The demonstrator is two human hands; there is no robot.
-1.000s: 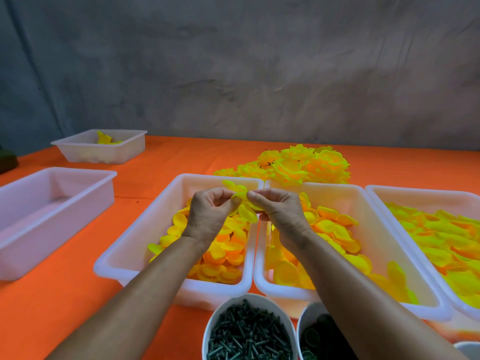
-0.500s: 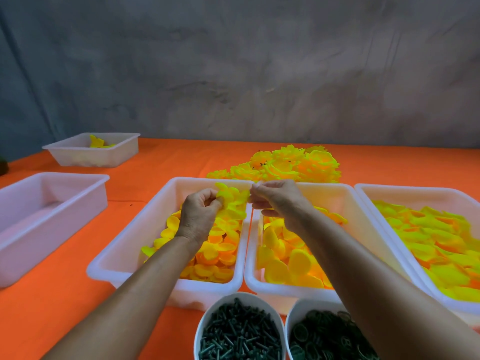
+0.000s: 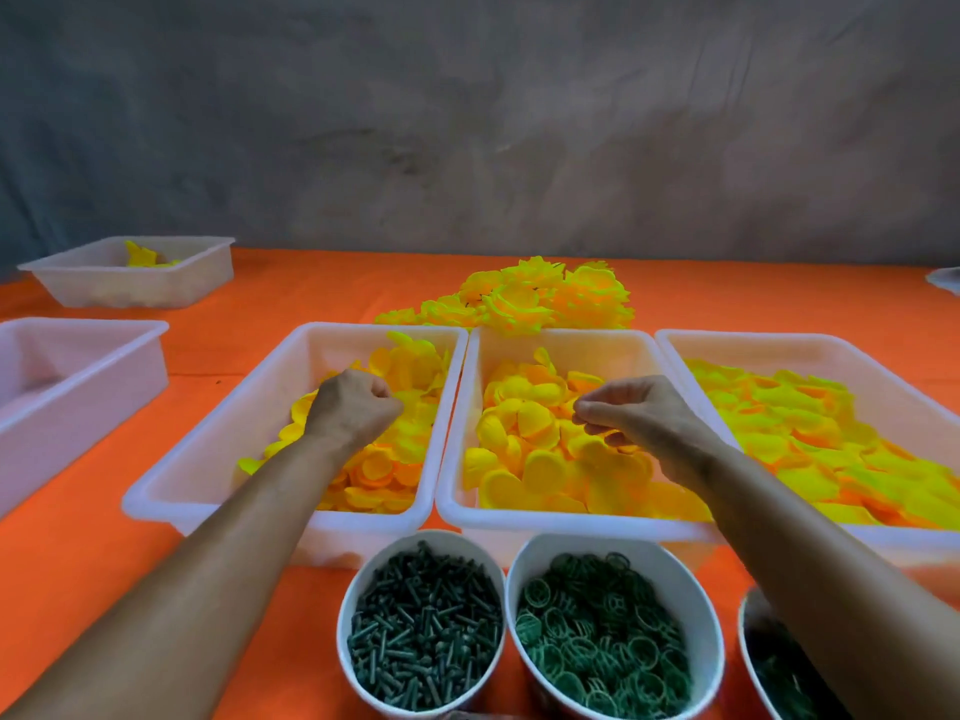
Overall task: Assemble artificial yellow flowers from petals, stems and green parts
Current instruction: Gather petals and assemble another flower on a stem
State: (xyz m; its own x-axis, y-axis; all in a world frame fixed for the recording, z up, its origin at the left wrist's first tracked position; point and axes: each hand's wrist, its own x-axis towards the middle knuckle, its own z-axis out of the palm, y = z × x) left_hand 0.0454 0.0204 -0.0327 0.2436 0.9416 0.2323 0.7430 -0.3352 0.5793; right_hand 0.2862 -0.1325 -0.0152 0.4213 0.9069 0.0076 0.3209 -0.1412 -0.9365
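So the petals are split over three white trays side by side: small ones in the left tray [image 3: 208, 449], rounder ones in the middle tray [image 3: 613, 350], bigger ones in the right tray [image 3: 810, 350]. Left hand [image 3: 353, 407] is down in the left tray, fingers curled tight right on the petals. Looks like it's got something in the fist, but I honestly can't tell what, or if anything. Right hand [image 3: 634, 413] hangs over the middle tray with fingertips [image 3: 584, 410] pinched together; whether a petal is between them, also can't tell.

Near edge has a bowl of dark green stems [image 3: 423, 626], a bowl of green rings [image 3: 602, 631] just right of it, and a third bowl [image 3: 750, 646] mostly hidden by the right arm.

Progress-wise: there's a decent pile of finished flowers [image 3: 524, 301] on the orange table [image 3: 311, 293] just behind the trays, so a good batch is done. But the trays and bowls are all far from empty, so I'd say plenty left. Current flower seems to be at the petal-picking stage.

Far left there are two more trays, one with a few yellow bits.
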